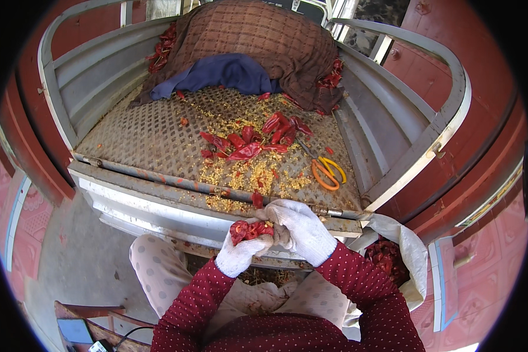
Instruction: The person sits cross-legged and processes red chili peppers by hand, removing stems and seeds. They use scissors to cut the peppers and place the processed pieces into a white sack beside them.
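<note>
My left hand [242, 254], in a white knit glove with a dirty palm side, grips torn, wrinkled dried red chili peppers [249, 230] with a few seeds on them. Against that bundle rests my right hand [303, 229], also gloved. Its fingers are curled, and whatever may be between them is hidden. Both hands are in front of the tailgate edge of a metal truck bed [127, 127]. Beyond them lies a loose pile of whole red chili peppers [245, 152] among scattered yellow seeds [242, 179]. Scissors [325, 169] with orange and yellow handles lie right of the pile.
A brown plaid blanket [251, 39] and a blue cloth [222, 72] cover a mound at the back, with red peppers showing at its sides. Metal side rails [455, 83] flank the bed. At my right stands a white sack [416, 264] containing red peppers. A wooden stool [88, 310] is lower left.
</note>
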Motion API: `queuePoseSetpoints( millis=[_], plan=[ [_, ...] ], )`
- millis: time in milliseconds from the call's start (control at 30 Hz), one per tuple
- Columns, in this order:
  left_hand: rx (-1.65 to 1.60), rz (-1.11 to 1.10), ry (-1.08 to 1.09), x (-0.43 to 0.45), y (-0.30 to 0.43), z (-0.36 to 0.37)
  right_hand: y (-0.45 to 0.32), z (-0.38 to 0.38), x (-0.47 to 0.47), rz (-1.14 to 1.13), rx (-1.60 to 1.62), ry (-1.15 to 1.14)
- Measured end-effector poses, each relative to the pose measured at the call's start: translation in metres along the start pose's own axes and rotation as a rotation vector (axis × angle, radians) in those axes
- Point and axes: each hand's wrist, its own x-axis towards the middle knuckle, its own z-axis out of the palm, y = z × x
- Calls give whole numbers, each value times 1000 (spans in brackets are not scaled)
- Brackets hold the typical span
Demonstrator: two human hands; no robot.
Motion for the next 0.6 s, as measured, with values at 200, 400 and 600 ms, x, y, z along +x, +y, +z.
queuePoseSetpoints(
  millis=[200,400,600],
  plan=[
    [-143,-69,-59,6,-2,-8,-4,-5,0,-95,-207,-49],
    [-476,-111,-441,13,-19,-15,-1,-2,2,-738,-752,-69],
    [-366,-173,-135,7,-16,-11,2,1,1,-329,-440,-12]
  ],
)
